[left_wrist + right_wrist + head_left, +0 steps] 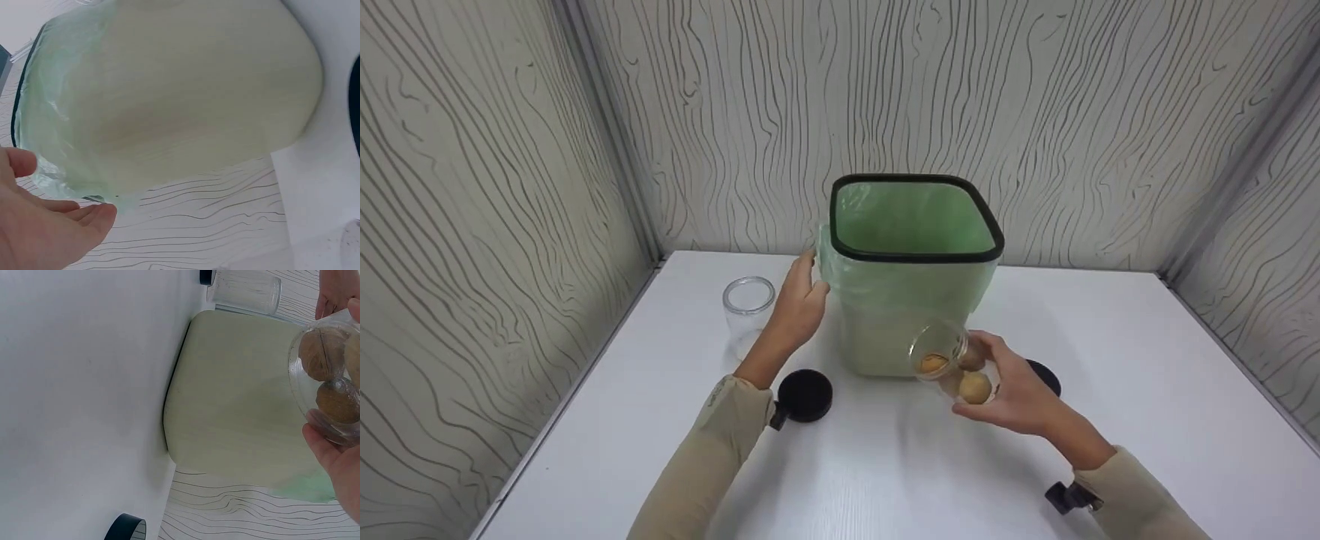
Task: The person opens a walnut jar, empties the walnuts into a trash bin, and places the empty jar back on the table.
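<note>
My right hand [1020,390] grips a clear jar [295,365] in front of the bin, tilted to one side. Several walnuts [320,354] lie inside it. A pale green trash bin [915,330] with a black rim stands at the back, lined with a thin green bag [62,135] folded over its outside. Beside the bin's left upper side is my left hand [799,304]. Its fingers are extended along the loose bag edge, the thumb apart from them; whether they touch the bag is hard to tell.
A second clear jar [748,319] stands upright left of the bin. One black round lid [805,395] lies beside my left wrist; another black lid [1044,377] is partly hidden behind my right hand. Wood-grain panels [735,112] enclose the white table [870,465] at back and sides.
</note>
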`<state>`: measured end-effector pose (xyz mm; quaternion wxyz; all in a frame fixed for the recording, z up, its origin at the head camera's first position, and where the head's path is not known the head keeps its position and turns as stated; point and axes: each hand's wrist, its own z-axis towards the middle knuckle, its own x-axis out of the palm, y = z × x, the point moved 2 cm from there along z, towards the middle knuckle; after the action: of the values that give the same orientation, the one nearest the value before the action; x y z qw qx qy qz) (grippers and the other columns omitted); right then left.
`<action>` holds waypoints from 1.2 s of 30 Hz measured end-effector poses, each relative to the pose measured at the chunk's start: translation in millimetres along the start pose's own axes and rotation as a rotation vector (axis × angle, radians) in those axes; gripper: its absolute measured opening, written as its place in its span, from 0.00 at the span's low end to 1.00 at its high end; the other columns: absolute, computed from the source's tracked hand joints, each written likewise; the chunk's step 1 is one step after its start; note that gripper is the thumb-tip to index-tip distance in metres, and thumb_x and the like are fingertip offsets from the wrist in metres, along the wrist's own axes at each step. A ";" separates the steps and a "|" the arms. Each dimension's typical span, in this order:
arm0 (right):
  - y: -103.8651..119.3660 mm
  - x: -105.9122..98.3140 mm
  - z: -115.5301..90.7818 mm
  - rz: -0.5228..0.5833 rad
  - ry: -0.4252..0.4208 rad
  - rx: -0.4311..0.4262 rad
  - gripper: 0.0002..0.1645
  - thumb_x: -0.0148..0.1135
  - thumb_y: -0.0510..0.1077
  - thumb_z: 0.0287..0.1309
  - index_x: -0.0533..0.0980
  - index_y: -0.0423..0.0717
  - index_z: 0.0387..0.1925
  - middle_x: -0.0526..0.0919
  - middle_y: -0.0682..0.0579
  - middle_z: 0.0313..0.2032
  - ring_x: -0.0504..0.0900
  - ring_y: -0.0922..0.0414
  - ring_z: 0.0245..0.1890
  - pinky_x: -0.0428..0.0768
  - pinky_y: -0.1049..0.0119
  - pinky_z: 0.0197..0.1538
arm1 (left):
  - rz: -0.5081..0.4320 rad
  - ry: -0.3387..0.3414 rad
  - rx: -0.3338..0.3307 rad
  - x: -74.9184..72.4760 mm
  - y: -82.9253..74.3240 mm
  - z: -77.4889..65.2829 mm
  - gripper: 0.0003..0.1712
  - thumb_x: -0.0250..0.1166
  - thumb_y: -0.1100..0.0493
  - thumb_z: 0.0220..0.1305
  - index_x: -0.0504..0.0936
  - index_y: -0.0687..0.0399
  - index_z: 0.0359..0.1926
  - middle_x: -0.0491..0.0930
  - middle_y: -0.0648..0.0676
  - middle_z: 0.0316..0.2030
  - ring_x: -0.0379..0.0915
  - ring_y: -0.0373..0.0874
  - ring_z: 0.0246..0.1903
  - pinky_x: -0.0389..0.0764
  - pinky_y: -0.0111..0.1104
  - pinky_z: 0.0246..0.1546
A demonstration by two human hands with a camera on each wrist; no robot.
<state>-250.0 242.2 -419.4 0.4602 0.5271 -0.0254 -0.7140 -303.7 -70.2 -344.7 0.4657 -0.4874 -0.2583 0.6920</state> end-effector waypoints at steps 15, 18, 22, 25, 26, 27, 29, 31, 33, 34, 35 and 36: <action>2.9 -7.2 3.3 -0.006 -0.021 -0.049 0.58 0.80 0.53 0.34 0.58 0.46 0.65 0.71 0.56 0.58 0.72 0.59 0.53 0.75 0.53 0.51 | 0.005 -0.011 0.012 8.3 -29.5 20.5 0.40 0.39 0.41 0.73 0.43 0.63 0.73 0.46 0.63 0.71 0.40 0.52 0.70 0.47 0.43 0.68; 1.7 -7.9 3.3 0.002 -0.029 -0.070 0.58 0.81 0.51 0.34 0.58 0.46 0.65 0.70 0.56 0.57 0.72 0.59 0.52 0.75 0.55 0.49 | 0.024 -0.016 0.007 10.6 -31.1 23.9 0.40 0.41 0.41 0.73 0.43 0.62 0.73 0.46 0.62 0.71 0.40 0.51 0.70 0.47 0.42 0.68; 0.8 -8.1 3.2 0.012 -0.033 -0.081 0.58 0.81 0.50 0.33 0.58 0.46 0.65 0.71 0.56 0.57 0.72 0.58 0.52 0.76 0.55 0.48 | 0.028 -0.028 -0.001 13.8 -31.9 28.7 0.40 0.42 0.41 0.73 0.44 0.63 0.73 0.47 0.62 0.71 0.41 0.51 0.70 0.48 0.42 0.67; 1.4 -8.2 3.5 0.019 -0.030 -0.076 0.59 0.82 0.48 0.32 0.58 0.46 0.65 0.71 0.55 0.57 0.72 0.58 0.51 0.76 0.56 0.46 | 0.030 -0.026 -0.008 16.0 -31.7 32.8 0.40 0.40 0.41 0.73 0.43 0.63 0.73 0.45 0.62 0.72 0.39 0.51 0.71 0.47 0.42 0.68; 1.9 -8.4 3.7 0.024 -0.028 -0.073 0.59 0.82 0.47 0.31 0.58 0.46 0.65 0.71 0.55 0.56 0.72 0.58 0.51 0.76 0.56 0.46 | 0.030 -0.023 -0.009 16.8 -31.7 34.0 0.39 0.40 0.42 0.73 0.43 0.63 0.73 0.44 0.62 0.72 0.38 0.51 0.71 0.46 0.42 0.68; 2.6 -8.8 3.9 0.027 -0.027 -0.071 0.59 0.82 0.47 0.31 0.58 0.46 0.65 0.71 0.55 0.56 0.72 0.58 0.51 0.77 0.56 0.45 | 0.031 -0.021 -0.009 17.5 -31.5 35.2 0.39 0.39 0.42 0.74 0.42 0.63 0.73 0.43 0.62 0.72 0.38 0.51 0.71 0.46 0.42 0.68; 4.4 -10.2 4.5 0.032 -0.024 -0.062 0.59 0.82 0.46 0.30 0.58 0.45 0.64 0.71 0.55 0.56 0.72 0.58 0.51 0.77 0.55 0.45 | 0.031 -0.021 -0.010 18.8 -31.3 36.7 0.38 0.38 0.44 0.74 0.42 0.64 0.73 0.42 0.63 0.72 0.36 0.51 0.71 0.44 0.41 0.68; 6.6 -12.4 4.7 0.030 -0.022 -0.051 0.59 0.82 0.47 0.30 0.58 0.45 0.64 0.71 0.55 0.57 0.72 0.58 0.51 0.77 0.55 0.45 | 0.027 -0.027 -0.012 19.9 -31.0 37.6 0.36 0.39 0.47 0.75 0.42 0.65 0.72 0.42 0.63 0.72 0.36 0.51 0.71 0.43 0.40 0.68; 8.7 -15.0 5.2 0.028 -0.021 -0.040 0.59 0.82 0.47 0.30 0.58 0.45 0.64 0.71 0.55 0.57 0.72 0.58 0.52 0.77 0.55 0.46 | 0.027 -0.034 -0.014 21.0 -30.2 38.2 0.35 0.39 0.49 0.75 0.42 0.66 0.72 0.43 0.63 0.72 0.36 0.50 0.71 0.43 0.39 0.68; 9.8 -16.5 5.7 0.030 -0.020 -0.037 0.59 0.82 0.46 0.30 0.58 0.45 0.64 0.71 0.55 0.57 0.72 0.57 0.52 0.77 0.54 0.46 | 0.029 -0.037 -0.015 21.3 -29.9 38.2 0.35 0.39 0.50 0.74 0.42 0.66 0.72 0.43 0.62 0.72 0.36 0.50 0.71 0.43 0.39 0.68; 10.9 -18.1 6.1 0.029 -0.020 -0.033 0.59 0.82 0.46 0.30 0.58 0.44 0.64 0.71 0.54 0.57 0.71 0.57 0.52 0.77 0.54 0.46 | 0.030 -0.040 -0.015 21.5 -29.6 38.3 0.35 0.39 0.50 0.74 0.42 0.66 0.72 0.43 0.62 0.72 0.35 0.50 0.71 0.42 0.39 0.68; 11.9 -19.9 6.7 0.029 -0.019 -0.028 0.59 0.82 0.46 0.30 0.58 0.44 0.64 0.71 0.54 0.57 0.71 0.57 0.52 0.77 0.53 0.47 | 0.031 -0.042 -0.015 21.7 -29.4 38.3 0.35 0.39 0.51 0.74 0.43 0.66 0.72 0.43 0.62 0.72 0.35 0.50 0.71 0.42 0.38 0.68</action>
<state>-247.3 246.0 -395.7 0.4777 0.5131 -0.0274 -0.7126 -329.2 -34.3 -315.2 0.4458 -0.4803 -0.2657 0.7071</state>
